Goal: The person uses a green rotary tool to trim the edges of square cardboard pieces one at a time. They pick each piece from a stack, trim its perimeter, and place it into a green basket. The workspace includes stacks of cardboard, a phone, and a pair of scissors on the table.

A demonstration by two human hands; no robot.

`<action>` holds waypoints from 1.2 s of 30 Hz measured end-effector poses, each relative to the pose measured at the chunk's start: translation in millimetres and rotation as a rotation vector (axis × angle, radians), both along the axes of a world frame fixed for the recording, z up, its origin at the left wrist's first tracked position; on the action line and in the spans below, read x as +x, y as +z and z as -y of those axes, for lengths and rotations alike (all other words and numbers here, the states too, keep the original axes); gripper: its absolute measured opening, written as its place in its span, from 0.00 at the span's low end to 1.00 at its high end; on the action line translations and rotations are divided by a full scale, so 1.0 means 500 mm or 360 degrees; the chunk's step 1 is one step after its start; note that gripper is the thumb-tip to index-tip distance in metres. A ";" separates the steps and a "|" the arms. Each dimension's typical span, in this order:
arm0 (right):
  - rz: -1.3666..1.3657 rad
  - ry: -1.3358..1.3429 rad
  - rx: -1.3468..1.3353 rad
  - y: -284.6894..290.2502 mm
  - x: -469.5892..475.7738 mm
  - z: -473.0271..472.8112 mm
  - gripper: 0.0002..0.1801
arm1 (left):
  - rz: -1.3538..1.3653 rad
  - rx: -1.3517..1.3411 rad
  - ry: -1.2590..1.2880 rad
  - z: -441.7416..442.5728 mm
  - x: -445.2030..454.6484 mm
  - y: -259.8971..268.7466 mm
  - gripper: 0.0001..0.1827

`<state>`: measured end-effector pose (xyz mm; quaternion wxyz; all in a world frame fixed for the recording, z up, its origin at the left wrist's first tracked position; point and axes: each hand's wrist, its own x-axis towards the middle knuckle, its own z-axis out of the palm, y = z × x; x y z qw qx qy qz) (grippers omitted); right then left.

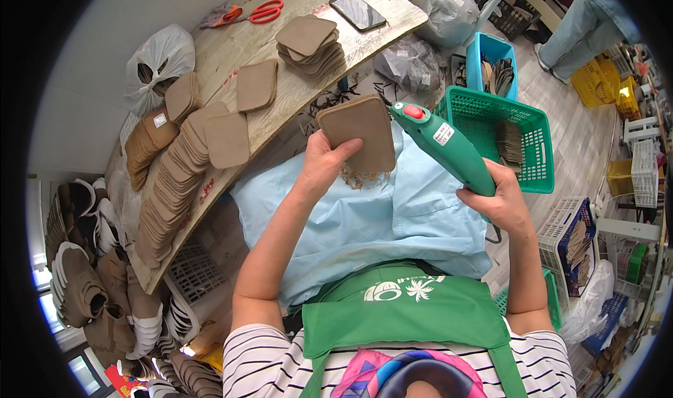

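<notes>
My left hand (327, 161) grips a small stack of brown, rounded-corner fabric pieces (360, 122) by its lower left side, thumb on top. My right hand (502, 198) is wrapped around a green handheld electric tool (455, 148) with a red switch. The tool's thin dark tip points at the stack's upper right corner; whether it touches cannot be told. Under the stack, curly brown trimmings (363, 177) lie on a light blue cloth (336, 209) over my lap. At the left, a long leaning row of similar pieces (181, 177) rests on a wooden table (292, 90).
Further along the table are another pile of pieces (310, 43), red-handled scissors (263, 12) and a phone (358, 11). A green plastic basket (539, 151) and a blue bin (476, 64) stand at the right. Shoe uppers (79, 282) are heaped lower left. Another person's legs (573, 35) show at upper right.
</notes>
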<state>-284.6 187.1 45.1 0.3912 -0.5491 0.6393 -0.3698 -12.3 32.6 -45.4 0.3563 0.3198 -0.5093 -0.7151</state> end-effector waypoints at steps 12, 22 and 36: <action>-0.0382 0.0393 -0.0037 0.049 -0.067 0.017 0.15 | 0.0516 -0.0206 -0.0567 0.066 0.050 0.094 0.20; -0.0407 0.0452 -0.0124 0.053 -0.046 0.049 0.15 | 0.0629 -0.0294 -0.0825 0.051 0.020 0.117 0.23; -0.0184 0.0175 0.0055 0.014 -0.066 -0.003 0.14 | -0.0057 -0.0098 0.0366 0.035 0.062 0.064 0.10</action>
